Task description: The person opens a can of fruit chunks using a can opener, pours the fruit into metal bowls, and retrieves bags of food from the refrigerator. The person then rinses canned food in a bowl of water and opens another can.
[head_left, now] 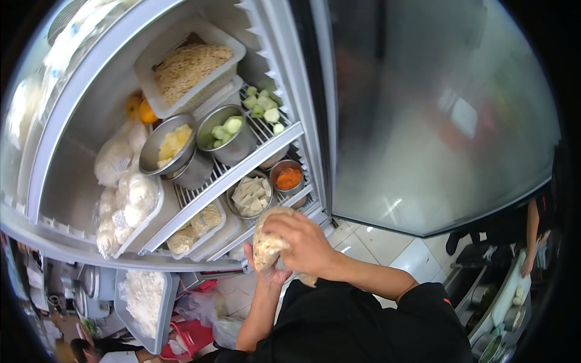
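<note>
In front of the open fridge, a clear bag of pale, speckled, crumbly food (267, 247) is held between my two hands. My right hand (302, 242) grips it from above and the right, fingers curled over its top. My left hand (270, 276) supports it from below, partly hidden behind the bag. Just beyond the bag, on the lower rack, stand a metal bowl of white cut pieces (251, 196) and a metal cup of orange food (289, 179). Similar bagged food (206, 219) sits in a white tray near the fridge's front.
The fogged glass door (436, 121) stands open at right. The upper shelf holds a tub of beige shreds (193, 72) and metal pots, one with green chunks (227, 130). A tub of white food (144, 299) and a red basket (192, 339) are lower left. Other people work at both sides.
</note>
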The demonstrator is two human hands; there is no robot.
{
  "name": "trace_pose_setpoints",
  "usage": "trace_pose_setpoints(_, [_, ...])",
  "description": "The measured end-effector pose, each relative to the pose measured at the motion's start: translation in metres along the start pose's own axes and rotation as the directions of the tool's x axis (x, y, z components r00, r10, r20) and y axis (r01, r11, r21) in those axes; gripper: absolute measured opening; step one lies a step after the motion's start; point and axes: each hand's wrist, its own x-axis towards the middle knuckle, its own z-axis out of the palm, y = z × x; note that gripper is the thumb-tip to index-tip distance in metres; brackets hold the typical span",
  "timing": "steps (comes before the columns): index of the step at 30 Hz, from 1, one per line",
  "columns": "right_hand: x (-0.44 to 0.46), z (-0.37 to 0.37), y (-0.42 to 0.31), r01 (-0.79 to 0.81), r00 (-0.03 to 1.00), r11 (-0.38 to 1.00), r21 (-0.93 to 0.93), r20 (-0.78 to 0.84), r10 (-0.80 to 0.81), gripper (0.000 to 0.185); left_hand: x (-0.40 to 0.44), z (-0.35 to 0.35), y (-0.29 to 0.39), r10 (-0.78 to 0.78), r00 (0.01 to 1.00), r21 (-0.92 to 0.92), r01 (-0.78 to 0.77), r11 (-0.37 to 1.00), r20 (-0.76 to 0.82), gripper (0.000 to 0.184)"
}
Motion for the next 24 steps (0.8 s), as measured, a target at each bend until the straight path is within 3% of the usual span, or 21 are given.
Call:
trace_pose_setpoints(3, [0.024, -0.009, 0.001, 0.005, 0.942, 0.982, 0.189, 0.329, -0.069, 0.04, -0.016, -0.013, 0.002, 0.177, 0.975, 0.055, -0.171, 0.984, -0.133, 0.079])
trace_pose_setpoints(4, [0.041, -0.014, 0.004, 0.113, 0.969, 0.99, 0.081, 0.213, -0.128, 0.037, -0.025, -0.01, 0.002, 0.153, 0.973, 0.041, -0.148, 0.988, -0.175, 0.081])
trace_pose_setpoints(6, [0.1, -0.029, 0.037, 0.315, 0.945, 0.892, -0.324, 0.018, -0.327, 0.032, -0.037, -0.033, 0.008, 0.174, 0.973, 0.086, -0.162, 0.983, -0.15, 0.085])
trace_pose_setpoints(8, [0.162, -0.046, 0.045, 0.217, 0.958, 0.773, -0.596, -0.02, -0.285, 0.03, -0.049, -0.037, 0.014, 0.229, 0.959, 0.133, -0.208, 0.969, -0.168, 0.089])
trace_pose_setpoints(10, [0.21, -0.046, 0.061, 0.244, 0.968, 0.649, -0.721, 0.225, -0.113, 0.028, -0.063, -0.061, 0.022, 0.255, 0.95, 0.099, -0.24, 0.966, -0.182, 0.09])
trace_pose_setpoints(11, [0.238, -0.037, 0.071, 0.204, 0.949, 0.557, -0.805, 0.303, 0.09, 0.038, -0.073, -0.075, 0.025, 0.266, 0.943, 0.084, -0.254, 0.964, -0.202, 0.091])
trace_pose_setpoints(12, [0.25, -0.036, 0.069, 0.224, 0.916, 0.493, -0.841, 0.354, 0.189, 0.042, -0.082, -0.085, 0.026, 0.275, 0.94, 0.048, -0.271, 0.961, -0.2, 0.09])
trace_pose_setpoints(14, [0.276, -0.023, 0.119, 0.263, 0.933, 0.448, -0.855, 0.344, 0.108, 0.057, -0.098, -0.092, 0.024, 0.326, 0.916, -0.015, -0.338, 0.941, -0.235, 0.088])
trace_pose_setpoints(15, [0.286, -0.022, 0.116, 0.258, 0.914, 0.492, -0.832, 0.374, 0.154, 0.065, -0.102, -0.095, 0.027, 0.353, 0.903, -0.041, -0.374, 0.927, -0.244, 0.088])
trace_pose_setpoints(17, [0.308, -0.015, 0.125, 0.323, 0.871, 0.345, -0.881, 0.419, 0.255, 0.077, -0.111, -0.099, 0.028, 0.407, 0.881, -0.015, -0.423, 0.906, -0.241, 0.086])
trace_pose_setpoints(20, [0.335, -0.015, 0.151, 0.368, 0.789, 0.474, -0.8, 0.539, 0.296, 0.077, -0.124, -0.105, 0.027, 0.472, 0.835, 0.027, -0.485, 0.874, -0.282, 0.085])
trace_pose_setpoints(23, [0.35, -0.01, 0.16, 0.264, 0.662, 0.578, -0.772, 0.581, 0.474, 0.073, -0.136, -0.116, 0.029, 0.47, 0.827, 0.023, -0.488, 0.873, -0.309, 0.085])
trace_pose_setpoints(24, [0.352, -0.008, 0.179, 0.259, 0.67, 0.598, -0.759, 0.587, 0.454, 0.07, -0.138, -0.118, 0.031, 0.475, 0.823, 0.02, -0.494, 0.869, -0.311, 0.085])
